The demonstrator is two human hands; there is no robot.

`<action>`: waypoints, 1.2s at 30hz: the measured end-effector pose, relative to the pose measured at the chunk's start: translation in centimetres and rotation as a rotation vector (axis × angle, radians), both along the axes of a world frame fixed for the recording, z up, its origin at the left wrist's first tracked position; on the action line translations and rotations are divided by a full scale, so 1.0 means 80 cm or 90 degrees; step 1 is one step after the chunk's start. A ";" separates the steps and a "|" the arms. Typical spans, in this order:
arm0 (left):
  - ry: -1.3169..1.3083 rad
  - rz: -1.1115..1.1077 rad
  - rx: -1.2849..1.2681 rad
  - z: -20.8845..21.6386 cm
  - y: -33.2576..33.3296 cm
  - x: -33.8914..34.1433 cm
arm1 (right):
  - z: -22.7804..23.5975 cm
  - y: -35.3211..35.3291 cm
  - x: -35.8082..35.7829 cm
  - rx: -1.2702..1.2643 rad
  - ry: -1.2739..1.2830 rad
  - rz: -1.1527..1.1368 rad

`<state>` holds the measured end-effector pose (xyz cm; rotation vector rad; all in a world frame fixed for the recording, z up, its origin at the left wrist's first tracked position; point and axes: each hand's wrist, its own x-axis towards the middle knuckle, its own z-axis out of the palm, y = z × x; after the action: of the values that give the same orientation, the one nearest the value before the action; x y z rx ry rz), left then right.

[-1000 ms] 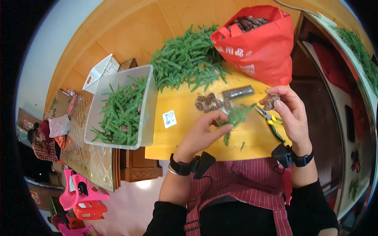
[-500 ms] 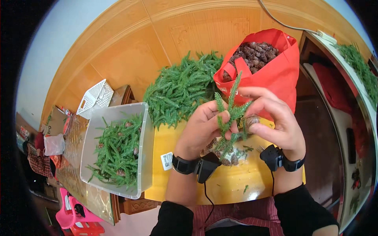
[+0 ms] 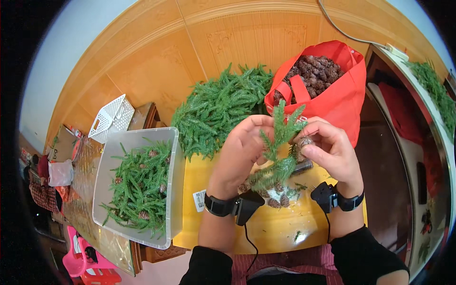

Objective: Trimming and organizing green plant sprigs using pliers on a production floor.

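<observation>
In front of me, a green artificial pine sprig [image 3: 281,137] stands up between my two hands. My right hand [image 3: 333,148] is closed, pinching a brown pinecone [image 3: 302,145] between thumb and fingers against the sprig's right side. On the sprig's left, my left hand [image 3: 241,153] is loosely open with curved fingers; its fingertips are partly hidden behind the needles. Under the hands, several pinecones [image 3: 284,200] lie on the yellow tabletop [image 3: 213,232] around a whitish patch. A dark cylindrical piece [image 3: 303,166] shows just below the right hand's pinecone.
A translucent bin [image 3: 175,190] of sprigs with pinecones stands at left. Behind are a heap of green sprigs [image 3: 218,109] and a red bag [image 3: 344,95] full of pinecones. A white basket [image 3: 114,116] sits beyond the bin; a dark cabinet [image 3: 384,156] is at right.
My left thumb and fingers have come off the sprig and loosened. The sprig and both hands sit slightly lower in view. My right hand keeps its pinch on the pinecone.
</observation>
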<state>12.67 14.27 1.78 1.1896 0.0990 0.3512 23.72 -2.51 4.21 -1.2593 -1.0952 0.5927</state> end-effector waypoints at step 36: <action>-0.073 0.049 0.148 0.019 -0.012 -0.009 | -0.011 0.002 -0.002 0.061 -0.026 -0.096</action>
<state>11.92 13.27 3.30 1.3945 0.0047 0.5081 23.56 -2.34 3.34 -1.2623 -1.0400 0.3981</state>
